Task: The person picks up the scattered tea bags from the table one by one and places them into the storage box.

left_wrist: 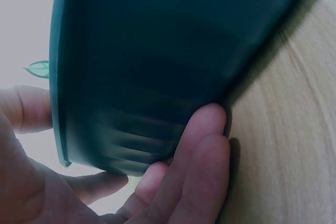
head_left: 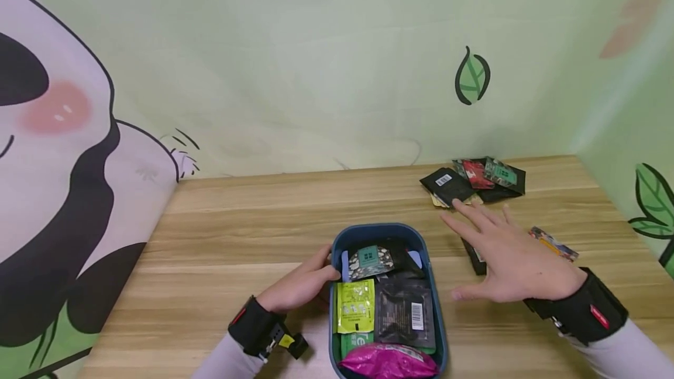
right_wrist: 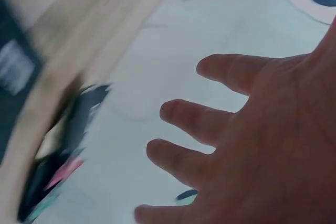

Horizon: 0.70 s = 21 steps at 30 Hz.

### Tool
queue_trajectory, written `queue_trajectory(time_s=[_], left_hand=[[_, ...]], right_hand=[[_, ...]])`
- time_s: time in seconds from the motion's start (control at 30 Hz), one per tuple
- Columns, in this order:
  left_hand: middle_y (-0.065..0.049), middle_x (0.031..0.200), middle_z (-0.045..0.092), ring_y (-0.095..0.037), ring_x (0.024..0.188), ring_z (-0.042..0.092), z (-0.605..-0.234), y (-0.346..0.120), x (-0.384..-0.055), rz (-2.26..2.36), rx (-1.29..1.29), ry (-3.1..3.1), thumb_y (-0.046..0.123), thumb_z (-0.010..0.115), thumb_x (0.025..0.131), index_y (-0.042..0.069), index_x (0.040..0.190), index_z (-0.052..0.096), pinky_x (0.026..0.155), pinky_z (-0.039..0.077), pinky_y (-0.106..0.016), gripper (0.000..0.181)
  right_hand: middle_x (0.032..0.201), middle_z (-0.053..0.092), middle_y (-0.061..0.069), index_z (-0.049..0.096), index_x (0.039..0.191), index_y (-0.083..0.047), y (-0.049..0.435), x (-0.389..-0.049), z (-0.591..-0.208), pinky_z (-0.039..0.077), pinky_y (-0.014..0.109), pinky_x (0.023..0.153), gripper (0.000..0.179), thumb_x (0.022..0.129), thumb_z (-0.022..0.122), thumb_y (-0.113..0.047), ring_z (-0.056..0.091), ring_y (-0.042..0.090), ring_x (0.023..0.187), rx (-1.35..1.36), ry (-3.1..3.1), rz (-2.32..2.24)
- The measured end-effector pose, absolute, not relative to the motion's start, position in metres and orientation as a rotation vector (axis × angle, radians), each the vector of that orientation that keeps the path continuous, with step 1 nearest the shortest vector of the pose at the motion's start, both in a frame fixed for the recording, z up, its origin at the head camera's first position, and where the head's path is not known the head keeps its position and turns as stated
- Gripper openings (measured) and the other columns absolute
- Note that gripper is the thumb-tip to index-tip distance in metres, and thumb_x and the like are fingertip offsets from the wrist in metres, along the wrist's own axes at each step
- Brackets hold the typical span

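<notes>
A dark blue plastic bin (head_left: 441,332) stands on the table, filled with small packets. My left hand (head_left: 297,291) holds its left side; in the left wrist view the thumb is at the rim and the curled fingers (left_wrist: 202,177) touch the outer wall low down. To the right of the bin, my right hand (head_left: 518,256) is spread above the table with nothing in it. Partly covered by that hand are a black packet (head_left: 475,257) and a colourful packet (head_left: 555,244). The bin holds a yellow-green packet (head_left: 356,306), a black packet (head_left: 404,314) and a magenta packet (head_left: 389,361).
Farther back, near the wall, lies a loose pile of packets: a black one with a white label (head_left: 447,185), a red one (head_left: 478,174) and a green-patterned one (head_left: 500,173). A wall printed with a panda and leaves (head_left: 337,75) borders the wooden table (head_left: 237,221).
</notes>
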<state>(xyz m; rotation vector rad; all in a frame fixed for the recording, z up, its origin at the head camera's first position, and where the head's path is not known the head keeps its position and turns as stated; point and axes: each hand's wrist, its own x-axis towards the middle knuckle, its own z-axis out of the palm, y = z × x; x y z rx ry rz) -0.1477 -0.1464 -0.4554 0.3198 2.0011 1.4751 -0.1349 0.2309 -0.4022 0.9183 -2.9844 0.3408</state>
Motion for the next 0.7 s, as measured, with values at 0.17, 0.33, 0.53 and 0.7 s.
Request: queue_trajectory(time_s=[0.17,0.33,0.53,0.7], left_hand=[[-0.02,0.125,0.057,-0.027,0.083,0.068,-0.457,-0.146,-0.148,1.47,0.323,2.001,0.024,0.044,0.098,0.014,0.157,0.024,0.067,0.057,-0.044,0.062],[-0.02,0.125,0.057,-0.027,0.083,0.067,-0.457,-0.146,-0.148,1.475,0.325,2.0,0.025,0.044,0.098,0.013,0.157,0.024,0.067,0.057,-0.044,0.063],[-0.021,0.129,0.055,-0.027,0.087,0.067,-0.456,-0.146,-0.148,1.477,0.322,1.987,0.026,0.044,0.099,0.014,0.157,0.023,0.069,0.057,-0.044,0.063],[-0.02,0.128,0.056,-0.027,0.086,0.067,-0.456,-0.146,-0.148,1.476,0.317,1.988,0.026,0.044,0.099,0.014,0.156,0.024,0.069,0.057,-0.044,0.063]], right_hand=[[0.16,0.03,0.018,0.033,0.159,-0.018,0.256,-0.139,-0.42,0.008,0.075,0.109,0.119,0.065,0.057,-0.087,0.026,0.043,0.145,0.896,-3.012,0.264],[0.158,0.034,0.018,0.04,0.156,-0.016,0.277,-0.146,-0.435,0.007,0.071,0.112,0.12,0.06,0.066,-0.084,0.026,0.043,0.145,0.904,-3.062,0.306],[0.158,0.034,0.016,0.042,0.155,-0.016,0.292,-0.154,-0.446,0.018,0.069,0.111,0.108,0.066,0.074,-0.069,0.027,0.045,0.143,0.962,-3.078,0.328],[0.157,0.037,0.016,0.044,0.154,-0.015,0.298,-0.155,-0.452,0.032,0.063,0.107,0.094,0.075,0.074,-0.057,0.035,0.041,0.139,1.004,-3.074,0.331]])
